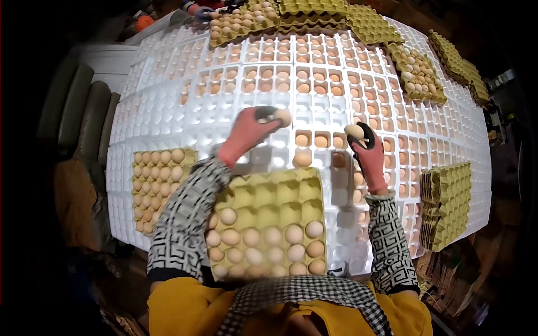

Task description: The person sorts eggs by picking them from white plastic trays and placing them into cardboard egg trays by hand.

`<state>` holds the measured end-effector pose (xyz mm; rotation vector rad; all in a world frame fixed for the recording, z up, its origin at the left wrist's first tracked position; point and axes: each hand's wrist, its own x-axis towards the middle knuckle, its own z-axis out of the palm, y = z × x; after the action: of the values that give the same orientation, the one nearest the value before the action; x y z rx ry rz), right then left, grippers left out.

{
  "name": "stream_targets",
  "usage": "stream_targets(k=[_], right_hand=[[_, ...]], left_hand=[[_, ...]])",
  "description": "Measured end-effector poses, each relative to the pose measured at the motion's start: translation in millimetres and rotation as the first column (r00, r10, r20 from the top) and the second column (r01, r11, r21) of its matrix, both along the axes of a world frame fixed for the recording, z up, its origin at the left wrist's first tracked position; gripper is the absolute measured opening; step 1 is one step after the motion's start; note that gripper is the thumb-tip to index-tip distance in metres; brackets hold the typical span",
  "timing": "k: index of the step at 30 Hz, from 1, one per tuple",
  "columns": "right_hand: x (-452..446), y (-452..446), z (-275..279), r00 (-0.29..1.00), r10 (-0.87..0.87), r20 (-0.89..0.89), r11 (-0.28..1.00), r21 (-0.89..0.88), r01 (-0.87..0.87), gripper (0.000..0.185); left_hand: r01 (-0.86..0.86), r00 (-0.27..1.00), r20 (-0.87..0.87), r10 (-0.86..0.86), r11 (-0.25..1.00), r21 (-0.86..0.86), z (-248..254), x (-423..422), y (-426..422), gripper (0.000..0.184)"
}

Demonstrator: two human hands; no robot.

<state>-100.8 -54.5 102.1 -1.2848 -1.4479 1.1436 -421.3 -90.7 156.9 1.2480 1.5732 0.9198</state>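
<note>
My left hand (249,131), in a red glove with black fingertips, is closed round an egg (283,117) above the white foam egg trays (269,119). My right hand (370,159), gloved the same way, pinches another egg (354,131) over a partly filled foam tray. Below and between the hands lies a yellow pulp egg tray (274,194). Its near rows hold several eggs, while most of its far cups are bare. One egg (302,159) sits just beyond its far edge.
A pulp tray full of eggs (157,185) lies at left. A stack of pulp trays (446,207) stands at right. Farther off are more egg-filled pulp trays (417,73) and stacked trays (372,25). Another person's gloved hand (203,13) shows at the far edge.
</note>
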Motion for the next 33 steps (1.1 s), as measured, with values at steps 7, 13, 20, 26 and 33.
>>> stream_targets(k=[7, 13, 20, 26, 33], right_hand=[[-36, 89, -38, 0.564, 0.205, 0.800, 0.832, 0.161, -0.531, 0.049], [-28, 86, -92, 0.688, -0.051, 0.724, 0.768, 0.469, -0.437, 0.049], [-13, -45, 67, 0.896, 0.396, 0.201, 0.881, 0.193, -0.433, 0.051], [-20, -43, 39, 0.926, 0.152, 0.345, 0.978, 0.083, -0.191, 0.047], [-59, -11, -35, 0.526, 0.543, 0.655, 0.604, 0.130, -0.786, 0.035]], left_hand=[[0.262, 0.720, -0.642, -0.262, 0.960, -0.099, -67, 42, 117, 0.045], [0.405, 0.625, -0.770, -0.127, 0.896, 0.181, -126, 64, 141, 0.048], [0.373, 0.882, -0.321, -0.346, 0.928, 0.025, 9, -2, 54, 0.043], [0.267, 0.933, -0.254, -0.254, 0.963, 0.019, 69, -12, -95, 0.042], [0.401, 0.740, -0.619, -0.263, 0.911, 0.092, 70, 23, -226, 0.050]])
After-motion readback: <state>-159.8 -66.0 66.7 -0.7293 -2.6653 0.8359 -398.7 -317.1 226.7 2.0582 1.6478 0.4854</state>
